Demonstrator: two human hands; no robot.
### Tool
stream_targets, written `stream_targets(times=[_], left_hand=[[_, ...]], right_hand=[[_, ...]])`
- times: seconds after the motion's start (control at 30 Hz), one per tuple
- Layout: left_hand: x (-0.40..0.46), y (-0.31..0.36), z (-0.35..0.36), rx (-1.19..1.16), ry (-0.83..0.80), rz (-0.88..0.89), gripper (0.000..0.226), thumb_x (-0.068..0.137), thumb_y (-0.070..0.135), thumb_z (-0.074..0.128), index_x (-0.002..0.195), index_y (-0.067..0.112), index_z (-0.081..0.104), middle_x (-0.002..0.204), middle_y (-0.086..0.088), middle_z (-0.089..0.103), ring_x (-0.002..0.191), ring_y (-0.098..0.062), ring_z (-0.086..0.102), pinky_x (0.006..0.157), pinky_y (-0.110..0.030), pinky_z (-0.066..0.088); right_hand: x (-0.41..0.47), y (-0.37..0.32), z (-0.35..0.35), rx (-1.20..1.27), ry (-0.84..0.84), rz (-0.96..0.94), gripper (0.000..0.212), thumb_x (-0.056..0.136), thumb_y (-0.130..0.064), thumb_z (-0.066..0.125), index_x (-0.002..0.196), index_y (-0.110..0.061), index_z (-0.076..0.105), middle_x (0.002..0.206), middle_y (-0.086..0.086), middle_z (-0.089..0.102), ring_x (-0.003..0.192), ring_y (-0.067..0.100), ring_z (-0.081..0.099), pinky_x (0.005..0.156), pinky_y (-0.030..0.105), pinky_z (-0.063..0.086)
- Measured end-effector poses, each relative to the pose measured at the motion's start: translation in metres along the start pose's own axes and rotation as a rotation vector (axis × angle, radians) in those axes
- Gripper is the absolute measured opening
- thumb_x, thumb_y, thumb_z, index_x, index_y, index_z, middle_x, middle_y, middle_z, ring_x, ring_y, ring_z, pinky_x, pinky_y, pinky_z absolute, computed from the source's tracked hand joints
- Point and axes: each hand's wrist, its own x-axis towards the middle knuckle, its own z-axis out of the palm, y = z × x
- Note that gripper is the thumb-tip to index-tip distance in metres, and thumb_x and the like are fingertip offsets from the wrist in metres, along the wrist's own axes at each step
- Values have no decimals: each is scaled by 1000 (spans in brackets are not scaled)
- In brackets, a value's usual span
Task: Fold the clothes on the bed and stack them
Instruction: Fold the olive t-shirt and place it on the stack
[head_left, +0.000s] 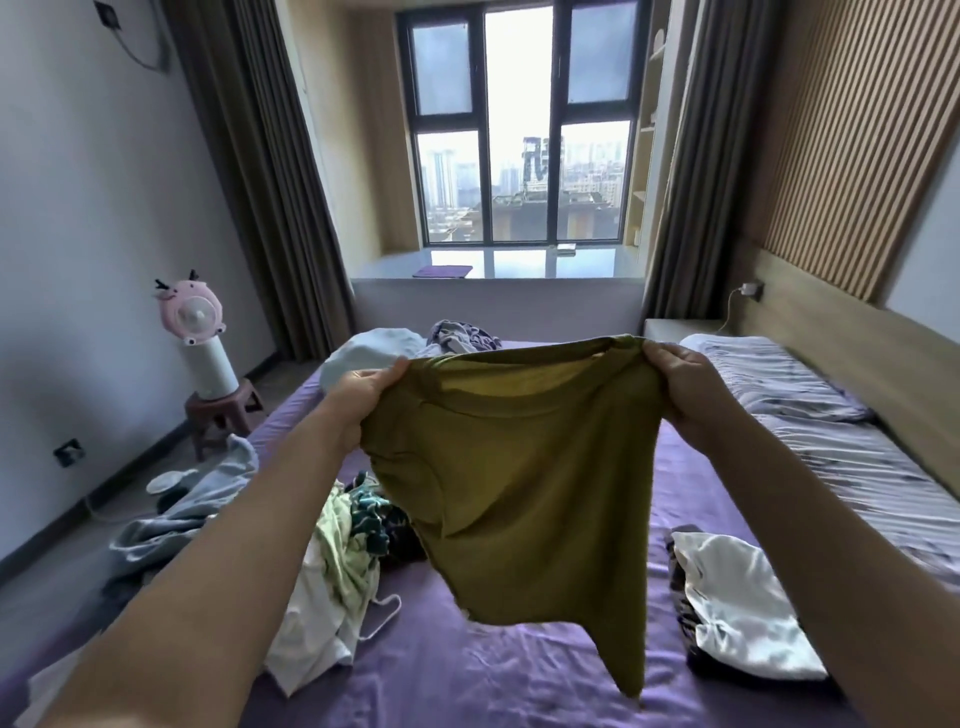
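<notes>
Both hands have a grip on the olive top (519, 467): left hand (363, 395) and right hand (680, 379) each pinch a shoulder, holding it up spread over the purple bed (519, 675). Looks like the shake-out step before folding. Next it probably needs laying flat on bare sheet between the messy pile (343, 561) and the white garment (737, 608).

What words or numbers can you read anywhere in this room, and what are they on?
None can be read.
The olive green shirt held up by the left hand and right hand shows no print.
The pink fan has a face, no letters.
The buildings outside the window are too far and blurred to show any sign.
</notes>
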Motion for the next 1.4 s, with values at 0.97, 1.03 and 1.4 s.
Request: stream_targets(times=[0.97,1.03,1.4], left_hand=[[-3,-35,110,330,-22,255,50,78,12,77,119,10,48,99,-2,56,94,-19,56,86,-32,51],[-11,-55,106,355,-64,238,52,79,14,77,124,11,50,103,-3,57,99,-19,55,87,-28,49],[-67,-120,136,360,-111,349,69,76,12,77,136,19,44,122,-3,57,111,-23,57,96,-44,47]], right_hand=[[-52,93,2,-224,84,-102,27,80,-5,71,92,-27,59,83,1,73,74,17,68,70,35,56],[-49,83,12,-115,76,-90,24,81,-4,70,90,-24,62,80,2,73,71,15,68,66,31,57],[-38,92,41,147,-146,128,26,89,1,58,114,-2,62,95,13,70,83,21,68,69,26,57]])
